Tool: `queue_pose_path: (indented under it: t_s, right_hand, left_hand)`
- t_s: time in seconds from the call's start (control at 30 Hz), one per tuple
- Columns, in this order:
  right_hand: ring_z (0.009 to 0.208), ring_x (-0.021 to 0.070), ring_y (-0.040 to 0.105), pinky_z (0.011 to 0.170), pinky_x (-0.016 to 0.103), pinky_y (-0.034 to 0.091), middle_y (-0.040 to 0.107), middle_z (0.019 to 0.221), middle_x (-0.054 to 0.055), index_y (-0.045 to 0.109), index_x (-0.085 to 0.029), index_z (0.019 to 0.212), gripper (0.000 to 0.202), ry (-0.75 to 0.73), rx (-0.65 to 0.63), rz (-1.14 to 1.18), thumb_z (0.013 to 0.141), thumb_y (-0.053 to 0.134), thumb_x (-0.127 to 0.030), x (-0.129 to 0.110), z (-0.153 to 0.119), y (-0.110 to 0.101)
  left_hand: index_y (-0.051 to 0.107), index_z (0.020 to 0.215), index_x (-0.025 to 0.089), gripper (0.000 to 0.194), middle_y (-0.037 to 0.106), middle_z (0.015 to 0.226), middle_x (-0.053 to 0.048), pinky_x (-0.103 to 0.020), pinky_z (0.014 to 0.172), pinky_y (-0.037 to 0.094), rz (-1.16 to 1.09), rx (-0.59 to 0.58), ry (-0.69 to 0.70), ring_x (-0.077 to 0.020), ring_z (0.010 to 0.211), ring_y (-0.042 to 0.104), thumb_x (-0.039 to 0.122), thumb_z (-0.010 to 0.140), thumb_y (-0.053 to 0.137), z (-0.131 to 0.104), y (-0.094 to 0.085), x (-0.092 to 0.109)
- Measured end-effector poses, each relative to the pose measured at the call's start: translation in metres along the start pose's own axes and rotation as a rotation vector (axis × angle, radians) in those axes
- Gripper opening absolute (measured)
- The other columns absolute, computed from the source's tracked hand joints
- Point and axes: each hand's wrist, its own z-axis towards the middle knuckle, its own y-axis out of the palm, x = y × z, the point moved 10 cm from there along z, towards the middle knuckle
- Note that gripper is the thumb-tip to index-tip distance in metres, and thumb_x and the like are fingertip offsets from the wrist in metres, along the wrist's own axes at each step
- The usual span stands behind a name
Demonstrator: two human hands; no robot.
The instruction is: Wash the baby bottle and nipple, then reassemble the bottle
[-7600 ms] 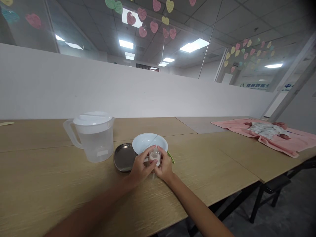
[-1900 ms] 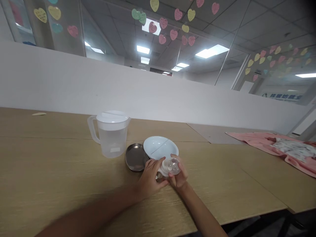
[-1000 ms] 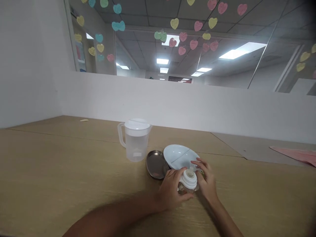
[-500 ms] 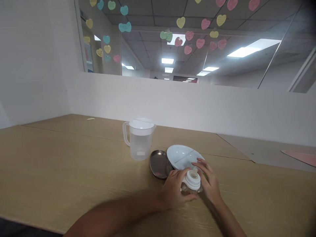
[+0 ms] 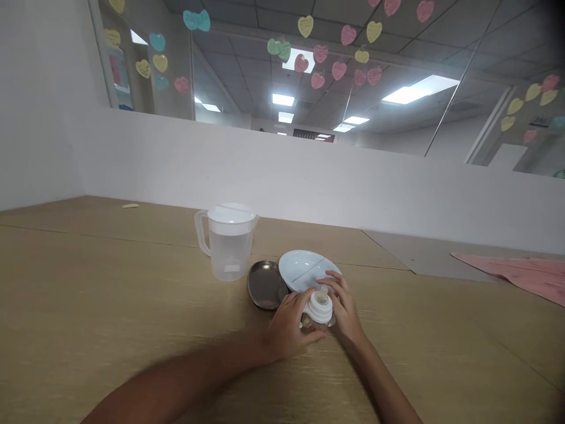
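Observation:
A small clear baby bottle [image 5: 319, 307] with a white collar and a pale nipple stands upright between my hands. My left hand [image 5: 292, 325] is wrapped round its left side, thumb and fingers against it. On the right, my right hand [image 5: 345, 307] touches the bottle with curved fingers, some of them raised over the plate's edge. Just behind the bottle is a white oval plate [image 5: 298, 263], and beside it on the left a dark metal dish [image 5: 265, 285]. The bottle's lower part is partly hidden by my left hand.
A lidded clear plastic jug [image 5: 230, 250] with its handle to the left stands left of the dish on the wooden table [image 5: 132, 300]. A pink cloth [image 5: 525, 275] lies at the far right. Behind is a white wall [image 5: 265, 165] below windows with heart notes.
The view has turned to the right, so everything appears further left and more of the pink cloth shows. Both hands stay at the bottle in much the same pose.

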Motion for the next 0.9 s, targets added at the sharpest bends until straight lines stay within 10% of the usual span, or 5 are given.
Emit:
queue_pose_path:
  t_s: [0.43, 0.9]
  right_hand:
    - [0.092, 0.0224, 0.063, 0.095, 0.045, 0.042, 0.071, 0.094, 0.004, 0.069, -0.023, 0.092, 0.031, 0.065, -0.137, 0.048, 0.085, 0.047, -0.044, 0.016, 0.000, 0.014]
    - [0.078, 0.0208, 0.063, 0.110, 0.052, 0.020, 0.072, 0.079, 0.001, 0.069, -0.023, 0.079, 0.033, 0.034, -0.112, -0.075, 0.087, 0.042, -0.041, 0.004, -0.001, 0.010]
  left_hand:
    - [0.036, 0.136, 0.021, 0.079, 0.053, 0.129, -0.010, -0.042, 0.100, 0.038, -0.034, -0.022, 0.000, -0.0273, 0.117, 0.048, 0.026, 0.066, 0.074, 0.001, -0.004, 0.005]
    - [0.037, 0.135, 0.020, 0.078, 0.053, 0.128, -0.011, -0.042, 0.100, 0.039, -0.031, -0.028, 0.006, -0.0272, 0.115, 0.049, 0.026, 0.067, 0.073, 0.000, -0.003, 0.004]
